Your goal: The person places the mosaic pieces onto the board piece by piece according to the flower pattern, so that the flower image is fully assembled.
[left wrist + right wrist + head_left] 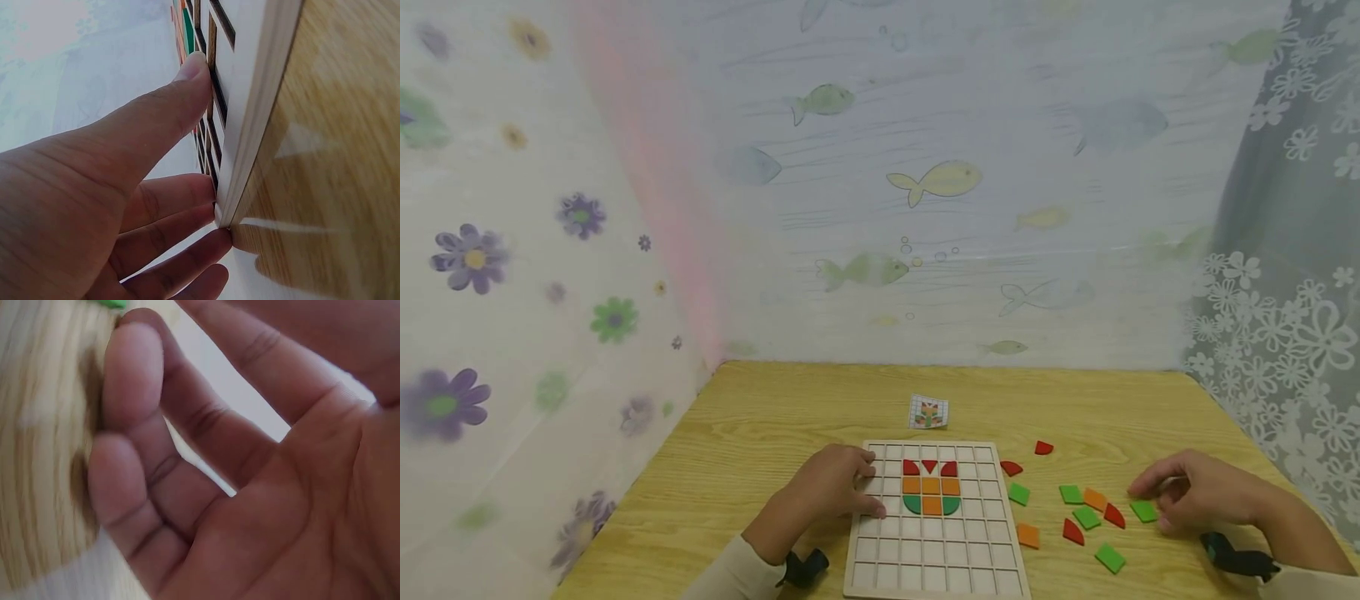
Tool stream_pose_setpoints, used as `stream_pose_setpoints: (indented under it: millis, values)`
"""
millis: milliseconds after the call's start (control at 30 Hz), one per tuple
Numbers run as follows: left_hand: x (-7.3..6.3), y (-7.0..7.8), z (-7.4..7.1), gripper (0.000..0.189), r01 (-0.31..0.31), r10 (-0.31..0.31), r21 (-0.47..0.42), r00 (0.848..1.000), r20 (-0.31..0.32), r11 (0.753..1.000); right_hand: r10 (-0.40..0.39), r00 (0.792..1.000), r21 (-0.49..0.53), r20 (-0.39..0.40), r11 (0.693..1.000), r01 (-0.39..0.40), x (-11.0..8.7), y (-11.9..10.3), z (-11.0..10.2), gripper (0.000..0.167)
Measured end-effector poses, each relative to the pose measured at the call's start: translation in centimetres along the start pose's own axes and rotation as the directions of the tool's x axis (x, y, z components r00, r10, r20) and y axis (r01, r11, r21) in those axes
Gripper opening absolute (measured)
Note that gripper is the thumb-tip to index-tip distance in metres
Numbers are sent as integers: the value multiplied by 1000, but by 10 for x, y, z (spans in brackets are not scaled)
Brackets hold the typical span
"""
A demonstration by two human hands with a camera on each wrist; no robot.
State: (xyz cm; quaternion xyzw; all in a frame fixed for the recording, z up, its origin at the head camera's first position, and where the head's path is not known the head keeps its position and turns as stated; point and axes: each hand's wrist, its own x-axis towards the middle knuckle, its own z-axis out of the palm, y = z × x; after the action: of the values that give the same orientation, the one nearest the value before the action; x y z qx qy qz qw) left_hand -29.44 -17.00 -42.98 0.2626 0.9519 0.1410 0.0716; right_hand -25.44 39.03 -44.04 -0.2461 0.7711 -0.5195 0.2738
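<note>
My left hand [831,485] rests at the left edge of a light wooden grid board [917,575], its thumb lying on the grid and its fingertips along the rim. Near the board's top is a figure of flat pieces: red corner pieces [949,469] either side of a red triangle [929,466], orange squares [931,486] beneath, and dark green rounded pieces [951,505] at the lower corners. On the right, my right hand [1206,496] hovers low over the table, fingers loosely bent. A light green square tile [1144,511] lies by its fingertips. In the right wrist view the palm holds nothing.
Loose tiles lie between board and right hand: green squares [1109,558], orange squares [1028,536] and red quarter-round pieces [1073,532]. A small printed pattern card [928,412] lies beyond the board on the wooden table [775,408]. Patterned curtains [955,300] hang behind.
</note>
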Motion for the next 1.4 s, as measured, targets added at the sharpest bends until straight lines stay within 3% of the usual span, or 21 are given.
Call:
stream_pose_setpoints:
  millis: [200,533,1067,1400]
  values:
    - [-1,2,-1,60,-7,7,3,1000,-4,1000,-33,999,7,20,999,33,-1,6,1,36]
    - [-2,3,-2,61,2,-2,-21,1000,-3,1000,-41,999,-79,-17,996,39,3,1,2,25]
    - [-1,2,-3,60,-2,2,-20,1000,-1,1000,48,991,-168,-124,983,-69,4,-6,7,17]
    - [-1,2,-1,60,-2,2,-14,1000,-11,1000,-27,988,-241,-151,970,-10,14,-19,13,13]
